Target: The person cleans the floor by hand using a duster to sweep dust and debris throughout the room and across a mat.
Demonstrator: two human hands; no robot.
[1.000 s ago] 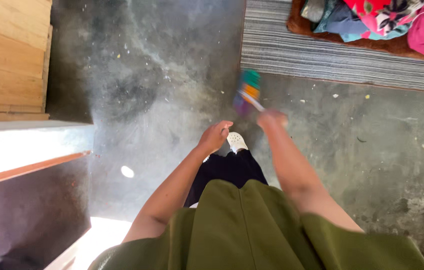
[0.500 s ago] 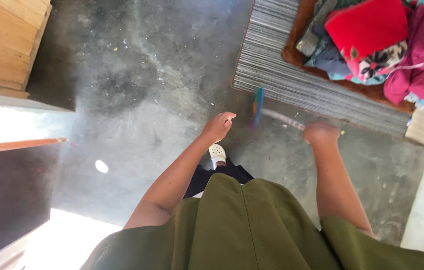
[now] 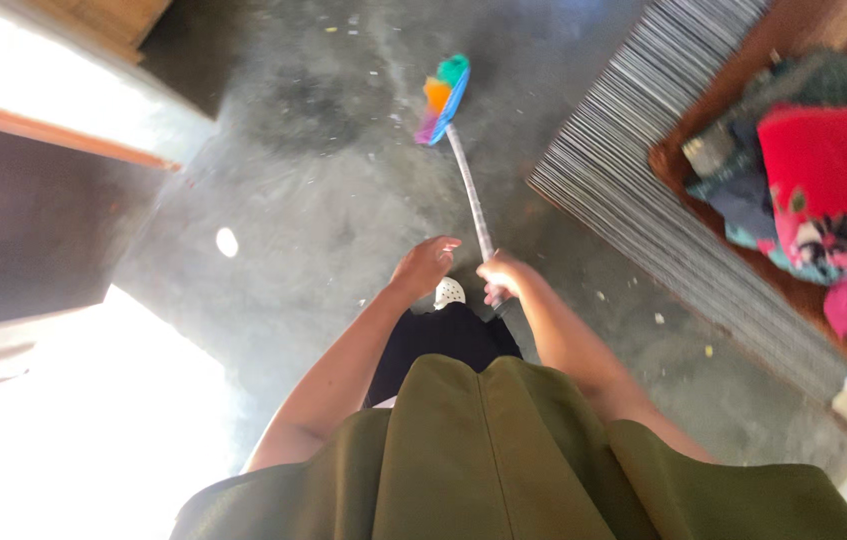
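Note:
My right hand [image 3: 505, 274] grips the lower end of a thin white handle of a broom [image 3: 467, 185]. Its multicoloured bristle head [image 3: 442, 97] rests on the grey concrete floor [image 3: 313, 190] ahead of me. My left hand [image 3: 425, 264] hovers just left of the handle with fingers loosely curled, holding nothing. Below both hands I see my white shoe [image 3: 448, 293], dark trousers and an olive green top.
A grey striped mat [image 3: 663, 230] lies at the right, with a heap of red, pink and patterned clothes [image 3: 823, 200] beyond it. A dark doorway with an orange wooden strip [image 3: 53, 130] is at the left. Small crumbs dot the floor.
The view has swung and tilted. The broom now points forward with its head farther out on the floor, and my right hand has come in closer to the left hand.

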